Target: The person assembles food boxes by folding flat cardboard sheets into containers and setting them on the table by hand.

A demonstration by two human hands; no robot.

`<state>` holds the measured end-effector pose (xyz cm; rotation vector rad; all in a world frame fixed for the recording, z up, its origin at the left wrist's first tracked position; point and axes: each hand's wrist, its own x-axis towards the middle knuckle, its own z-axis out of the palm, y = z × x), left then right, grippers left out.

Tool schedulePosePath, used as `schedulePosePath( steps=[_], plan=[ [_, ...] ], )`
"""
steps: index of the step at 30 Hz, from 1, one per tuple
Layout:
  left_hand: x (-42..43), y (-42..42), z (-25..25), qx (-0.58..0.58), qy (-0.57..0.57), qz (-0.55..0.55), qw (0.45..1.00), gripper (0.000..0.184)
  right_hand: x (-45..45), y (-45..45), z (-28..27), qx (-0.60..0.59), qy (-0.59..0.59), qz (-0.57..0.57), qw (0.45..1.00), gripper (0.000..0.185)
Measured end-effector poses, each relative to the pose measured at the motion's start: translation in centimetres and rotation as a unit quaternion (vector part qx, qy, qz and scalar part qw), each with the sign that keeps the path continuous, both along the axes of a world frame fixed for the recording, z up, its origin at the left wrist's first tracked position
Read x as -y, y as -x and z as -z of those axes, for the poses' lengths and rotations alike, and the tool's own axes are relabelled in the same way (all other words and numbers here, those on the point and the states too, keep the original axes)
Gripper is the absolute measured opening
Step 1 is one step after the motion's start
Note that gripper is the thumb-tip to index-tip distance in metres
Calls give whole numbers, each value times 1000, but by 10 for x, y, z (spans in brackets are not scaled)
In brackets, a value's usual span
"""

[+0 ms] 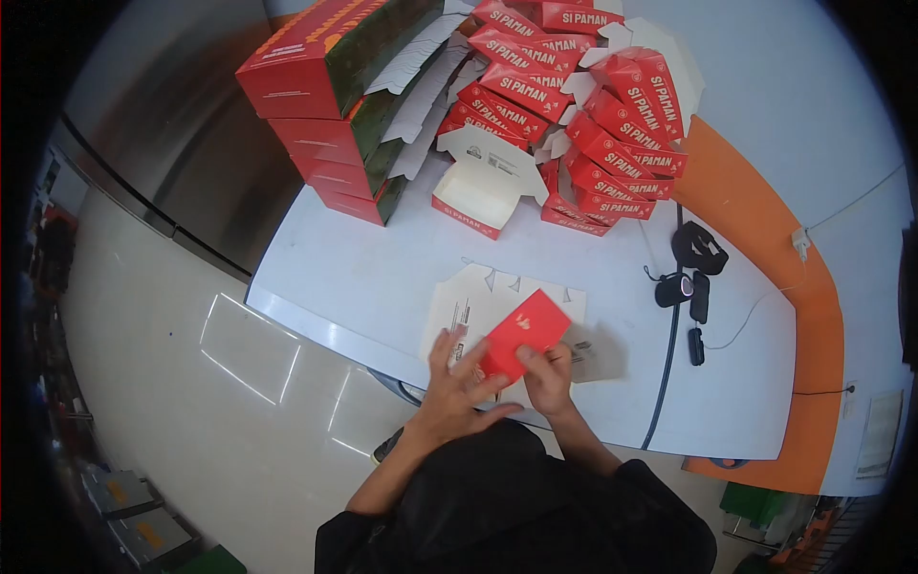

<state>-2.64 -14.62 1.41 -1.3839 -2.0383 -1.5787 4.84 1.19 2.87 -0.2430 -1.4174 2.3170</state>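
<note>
A red folded cardboard piece (528, 330) is tilted above the table in front of me. My right hand (549, 378) grips its lower right side, thumb on top. My left hand (457, 387) is at its lower left edge with the fingers spread. Under both lies a pale, flattened box sheet (448, 304) with dark print and cut flaps. Beyond it stands an open red and white box (469, 196) with its lid up.
Stacks of red boxes (622, 158) stand at the table's back, beside a tall pile of larger red and green boxes (330, 124). To the right lie a black strap (700, 249), a small round device (673, 289) and a cable across the white table (344, 258).
</note>
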Motion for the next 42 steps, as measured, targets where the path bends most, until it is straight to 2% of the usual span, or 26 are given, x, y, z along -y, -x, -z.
schedulePosePath(
  steps=[1,2,4,5,7,8,9,10,12,13,15,17,19,20,22,24,26,28,31,32,35,38,41,42],
  plan=[
    [-2,-2,2,12,-6,-62,998,65,1,4,-10,-40,51,31,997,20],
    [-2,-1,7,49,36,-89,994,62,2,6,-23,-51,115,41,991,17],
    [4,4,23,121,123,-142,975,57,-3,11,-21,-38,166,33,985,26],
    [9,7,37,130,163,-131,969,51,-5,13,-19,-32,192,27,981,32],
    [18,14,59,147,240,-110,953,40,-6,25,0,-69,56,-81,993,51],
    [18,16,63,229,211,-101,945,38,-5,30,8,-86,-14,-135,987,61],
    [17,17,63,311,179,-90,929,37,1,30,12,-48,-143,-138,979,70],
    [17,17,63,389,146,-79,906,36,10,29,15,-11,-270,-139,953,78],
    [19,20,74,445,114,-68,885,41,27,25,25,50,-465,-157,870,87],
    [21,21,82,473,98,-61,873,43,35,18,35,75,-534,-176,824,87],
    [30,23,124,497,176,-63,847,49,40,5,65,98,-635,-172,747,86],
    [33,26,134,540,231,-49,808,53,34,3,106,91,-703,-129,693,83],
    [35,25,116,604,262,-19,753,54,19,4,128,146,-559,-123,807,67],
    [36,24,104,624,240,-23,743,58,13,-1,136,174,-477,-118,853,59],
    [36,26,77,660,200,-30,723,64,-2,-6,129,186,-507,-161,826,42],
    [45,27,81,666,106,0,738,68,-11,-8,126,163,-530,-178,813,30],
    [47,25,83,559,68,6,826,66,-16,-6,125,103,-549,-174,811,24],
    [45,21,74,317,85,-14,944,61,-17,-3,114,86,-550,-169,814,23],
    [48,27,55,153,226,111,956,54,-17,4,84,89,-501,-170,844,22],
    [41,23,44,174,220,99,955,38,-17,6,76,98,-476,-172,857,21],
    [35,34,34,80,208,93,970,26,-22,7,65,107,-476,-149,860,21],
    [31,46,48,5,172,71,982,25,-31,5,61,170,-450,-140,865,20],
    [20,44,67,-13,100,3,995,23,-34,4,50,188,-424,-170,870,22],
    [15,39,69,17,70,-47,996,22,-33,4,46,198,-426,-168,867,23]
  ],
)
